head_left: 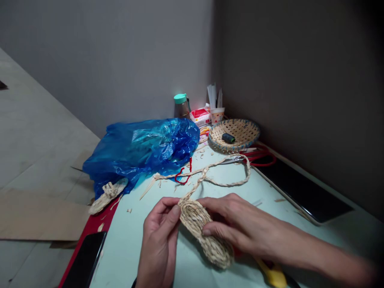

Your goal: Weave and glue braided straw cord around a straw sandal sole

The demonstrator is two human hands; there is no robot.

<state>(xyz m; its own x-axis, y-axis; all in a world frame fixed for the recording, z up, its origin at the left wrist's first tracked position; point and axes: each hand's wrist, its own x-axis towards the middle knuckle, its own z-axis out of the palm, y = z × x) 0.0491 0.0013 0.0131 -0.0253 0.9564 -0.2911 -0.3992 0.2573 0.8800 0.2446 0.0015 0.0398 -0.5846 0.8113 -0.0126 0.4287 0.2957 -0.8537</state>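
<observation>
While the left hand (159,236) clamps thumb and fingers on the near-left end of the woven straw oval (196,218), the right hand (237,228) pinches its middle from the right, seemingly to keep the coil flat just above the table (126,248). Its loose braided tail (228,183) loops far toward the basket (249,129), clear of the blue bag (141,152) at left.

Dim room, dark right wall — blurred forearm edge
</observation>
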